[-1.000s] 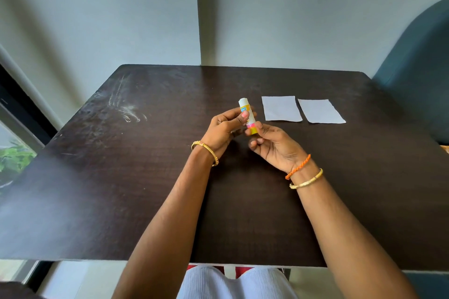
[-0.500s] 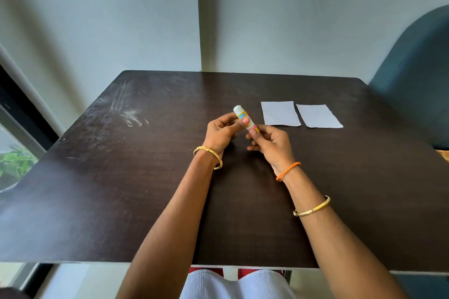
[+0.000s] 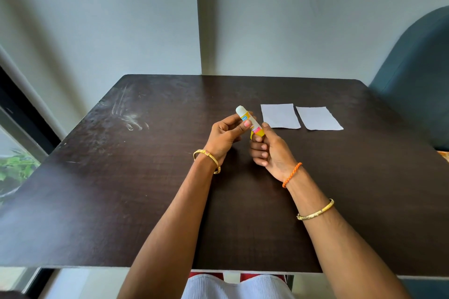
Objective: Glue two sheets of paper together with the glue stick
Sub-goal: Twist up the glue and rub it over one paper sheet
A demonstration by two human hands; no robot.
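A glue stick (image 3: pixel 248 120) with a white cap, a yellow body and a pink and blue label is held tilted above the middle of the dark table (image 3: pixel 121 189). My left hand (image 3: pixel 224 137) grips its upper part near the cap with thumb and fingers. Around its yellow lower end closes my right hand (image 3: pixel 269 150). Two white sheets of paper lie flat side by side to the right: the nearer sheet (image 3: pixel 279 116) and the farther sheet (image 3: pixel 318 118), a narrow gap between them.
A teal chair back (image 3: pixel 418 75) stands at the table's right edge. A grey wall runs behind the far edge. A window with green leaves (image 3: pixel 14 167) is at the left. Pale scuff marks (image 3: pixel 128 116) show on the table's far left.
The glue stick stays held between both hands. My right hand has turned a little at its lower end, and the stick tilts slightly more to the left.
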